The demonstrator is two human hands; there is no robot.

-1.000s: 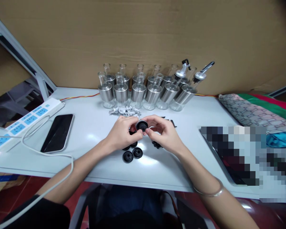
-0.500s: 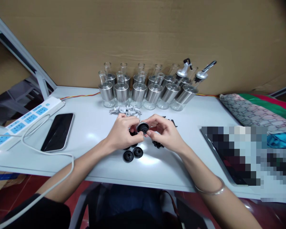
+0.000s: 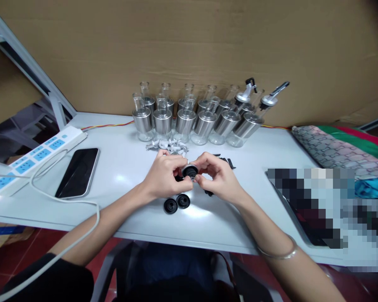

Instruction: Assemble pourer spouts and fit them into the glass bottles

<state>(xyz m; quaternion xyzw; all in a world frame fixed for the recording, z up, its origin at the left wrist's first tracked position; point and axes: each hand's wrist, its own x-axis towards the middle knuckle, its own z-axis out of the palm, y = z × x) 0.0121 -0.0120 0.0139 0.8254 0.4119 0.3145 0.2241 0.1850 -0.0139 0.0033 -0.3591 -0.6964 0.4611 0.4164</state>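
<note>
My left hand (image 3: 164, 176) and my right hand (image 3: 217, 176) meet over the middle of the white table (image 3: 119, 201), both pinching one small round black cap with a silver rim (image 3: 189, 171). Two loose black caps (image 3: 176, 204) lie on the table just below my left hand. More small black parts (image 3: 208, 193) sit under my right hand, partly hidden. A pile of white plastic pieces (image 3: 167, 145) lies just behind my hands.
Several glass bottles with steel sleeves (image 3: 192, 119) stand in two rows at the back; two on the right carry pourer spouts (image 3: 272, 97). A phone (image 3: 78, 172) and a power strip (image 3: 34, 157) with a white cable lie left. Folded fabric (image 3: 334, 151) lies right.
Both hands have stayed together on the cap, with only small finger shifts turning it. The view drifted slightly.
</note>
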